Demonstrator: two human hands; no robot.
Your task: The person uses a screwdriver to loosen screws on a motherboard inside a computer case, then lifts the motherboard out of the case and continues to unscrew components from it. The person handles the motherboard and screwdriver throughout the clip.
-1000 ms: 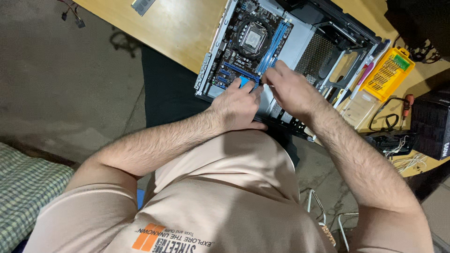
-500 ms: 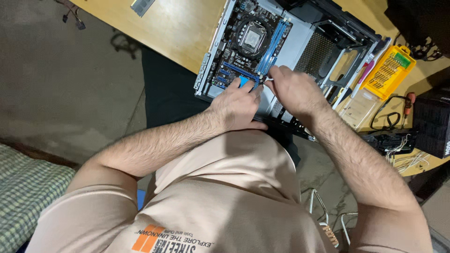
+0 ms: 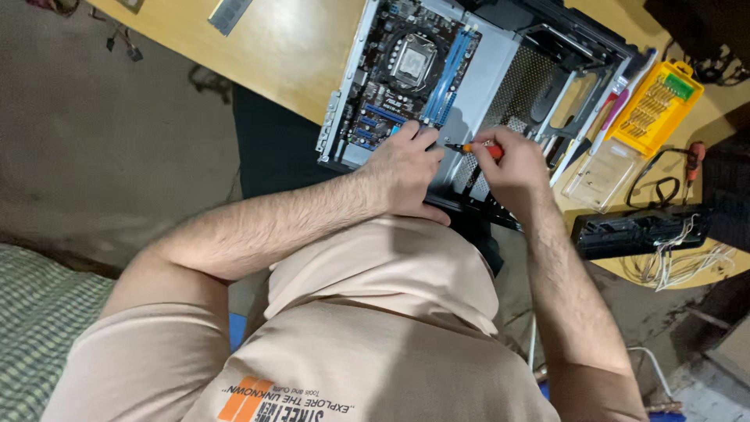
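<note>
The open computer case [image 3: 500, 86] lies on its side on the wooden table [image 3: 289, 55] with the motherboard [image 3: 406, 78] seated inside, and its near end overhangs the table edge toward the person, so a hard push could shift it. The left hand [image 3: 406, 168] rests with curled fingers on the board's lower edge, where it could flex the board. The right hand [image 3: 512, 160] pinches a small orange-handled screwdriver [image 3: 476, 148], tip aimed at the board's corner; a slip could gouge the circuitry or drop a screw.
</note>
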